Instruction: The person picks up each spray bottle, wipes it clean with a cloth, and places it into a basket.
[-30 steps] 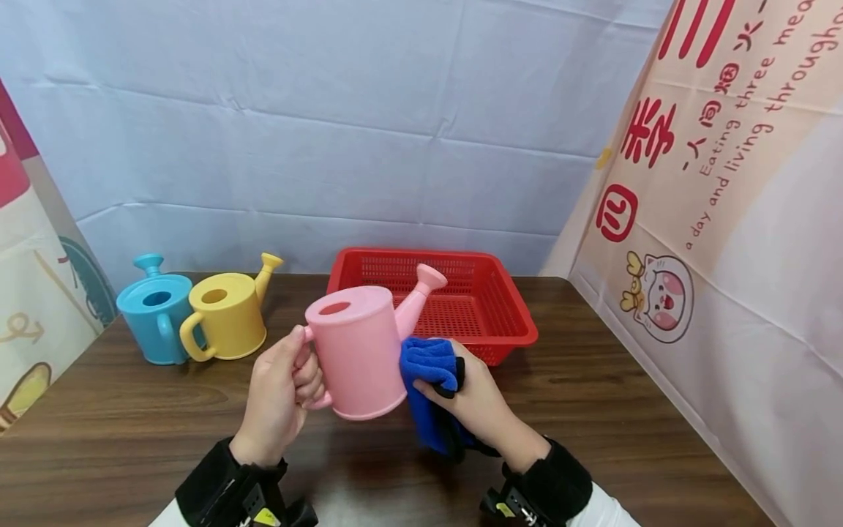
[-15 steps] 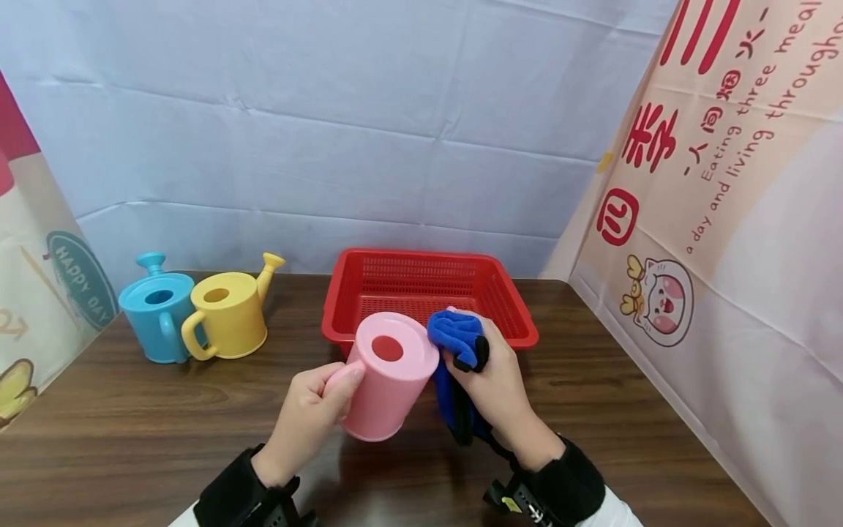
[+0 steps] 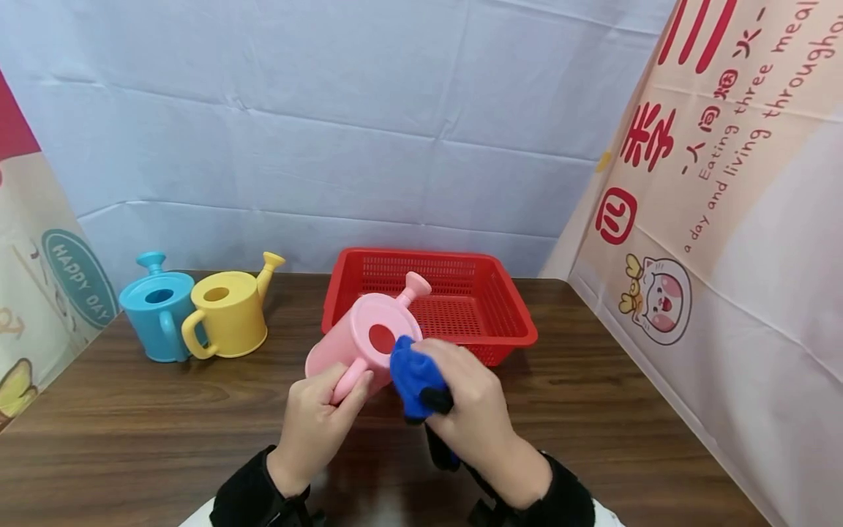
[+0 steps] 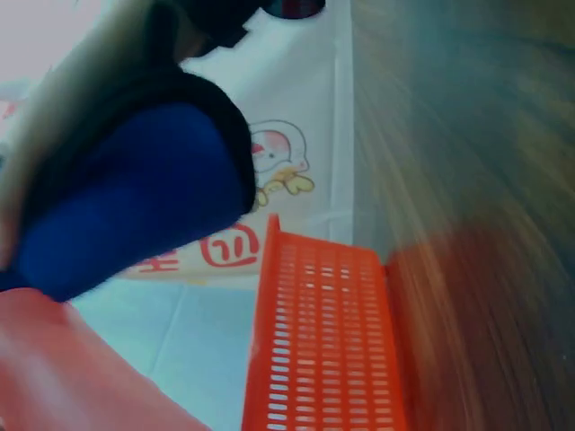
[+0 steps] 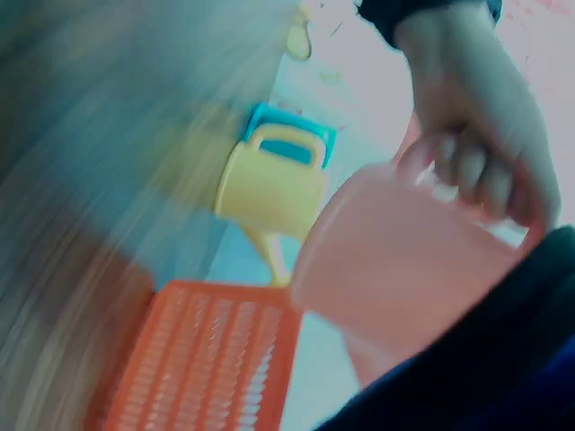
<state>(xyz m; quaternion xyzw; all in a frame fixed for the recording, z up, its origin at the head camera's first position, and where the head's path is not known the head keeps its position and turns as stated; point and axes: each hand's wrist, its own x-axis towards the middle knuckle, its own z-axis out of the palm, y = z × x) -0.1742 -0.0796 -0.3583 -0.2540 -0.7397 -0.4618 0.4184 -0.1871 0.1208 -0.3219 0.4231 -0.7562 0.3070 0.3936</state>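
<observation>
Though wrinkly, backdrop (image 3: 342, 139) behind tabletop (image 3: 612, 417).

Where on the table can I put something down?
Bare table lies right of the red basket, up to the printed sheet, and in front of the blue can and yellow can, left of the left hand. The middle is crowded: pink can, cloth, right hand.

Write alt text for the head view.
A person's left hand holds a tilted pink watering can by its handle while the right hand holds a blue cloth at the can's top edge. Beyond, on a table, stand a red basket and, left of it, a yellow watering can and a blue watering can.
</observation>
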